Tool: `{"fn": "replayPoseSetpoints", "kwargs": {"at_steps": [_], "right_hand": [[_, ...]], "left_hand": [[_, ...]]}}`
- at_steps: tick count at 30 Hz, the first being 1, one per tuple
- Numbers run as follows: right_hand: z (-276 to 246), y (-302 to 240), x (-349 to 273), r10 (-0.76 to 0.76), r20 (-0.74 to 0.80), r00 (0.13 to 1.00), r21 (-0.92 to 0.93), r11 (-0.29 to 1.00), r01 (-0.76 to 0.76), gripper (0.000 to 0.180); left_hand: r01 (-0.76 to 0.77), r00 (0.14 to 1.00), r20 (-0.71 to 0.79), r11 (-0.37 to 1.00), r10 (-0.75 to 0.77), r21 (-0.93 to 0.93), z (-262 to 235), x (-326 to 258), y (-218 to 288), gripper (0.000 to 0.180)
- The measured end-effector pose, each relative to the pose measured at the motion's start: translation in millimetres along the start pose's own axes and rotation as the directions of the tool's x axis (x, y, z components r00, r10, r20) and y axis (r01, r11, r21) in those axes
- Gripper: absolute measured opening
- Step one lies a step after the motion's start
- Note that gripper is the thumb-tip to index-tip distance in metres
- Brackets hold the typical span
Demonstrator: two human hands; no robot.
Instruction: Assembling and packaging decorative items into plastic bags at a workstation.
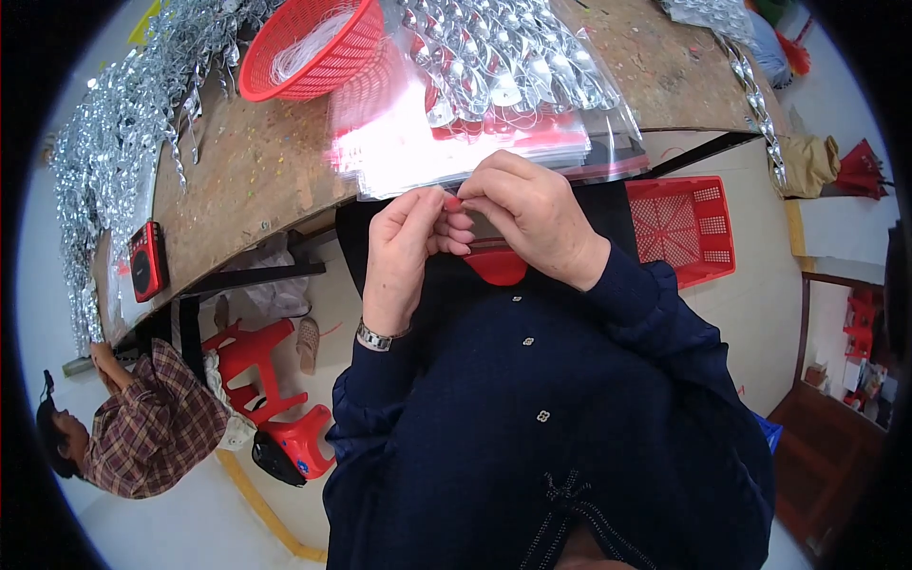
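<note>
My left hand (397, 249), with a silver band at its wrist, is closed in a pinch just off the table's front edge. My right hand (534, 215) meets it there, thumb and forefinger also pinched. A small red piece (453, 203) shows between the fingertips of both; its kind is too small to make out. Just beyond lies a stack of clear plastic bags (404, 157) with red print. Silver twisted foil spirals (503, 62), with thin white strings at their ends, rest on the bags. Below my hands a rounded red thing (497, 268) is partly hidden.
On the wooden table (261, 180) stands a red basket (318, 81) holding white string. Silver tinsel (109, 123) and a red radio (147, 261) are at the left. A red crate (679, 233) stands below right. A person in a plaid shirt (157, 423) works near red stools (256, 366).
</note>
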State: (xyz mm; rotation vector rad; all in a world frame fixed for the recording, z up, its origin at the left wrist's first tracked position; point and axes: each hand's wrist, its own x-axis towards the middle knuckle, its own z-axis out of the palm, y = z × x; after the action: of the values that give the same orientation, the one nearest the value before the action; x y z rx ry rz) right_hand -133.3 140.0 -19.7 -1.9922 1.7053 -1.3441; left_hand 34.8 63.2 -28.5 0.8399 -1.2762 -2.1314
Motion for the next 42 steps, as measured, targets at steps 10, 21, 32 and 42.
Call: {"fn": "replayPoseSetpoints", "kwargs": {"at_steps": [10, 21, 32, 42], "right_hand": [[5.0, -4.6, 5.9, -0.03, -0.011, 0.999, 0.036, 0.999, 0.03, 0.009], [7.9, -4.4, 6.6, 0.02, 0.014, 1.0, 0.062, 0.998, -0.021, 0.007], [9.7, -1.6, 6.3, -0.004, -0.017, 1.0, 0.004, 1.0, 0.004, 0.008], [11.6, 0.4, 5.5, -0.048, 0.004, 0.999, -0.129, 0.99, 0.049, 0.007]], "left_hand": [[0.0, 1.0, -0.004, 1.0, 0.0, 0.016, -2.2, 1.5, -0.5, 0.028], [-0.042, 0.999, 0.001, 0.997, 0.042, 0.071, -4.7, 2.3, -5.1, 0.028], [-0.043, 0.999, -0.015, 0.997, 0.044, 0.07, -4.9, 3.5, -7.5, 0.027], [-0.011, 1.0, -0.01, 0.998, 0.012, 0.057, -4.9, 6.1, -9.0, 0.027]]}}
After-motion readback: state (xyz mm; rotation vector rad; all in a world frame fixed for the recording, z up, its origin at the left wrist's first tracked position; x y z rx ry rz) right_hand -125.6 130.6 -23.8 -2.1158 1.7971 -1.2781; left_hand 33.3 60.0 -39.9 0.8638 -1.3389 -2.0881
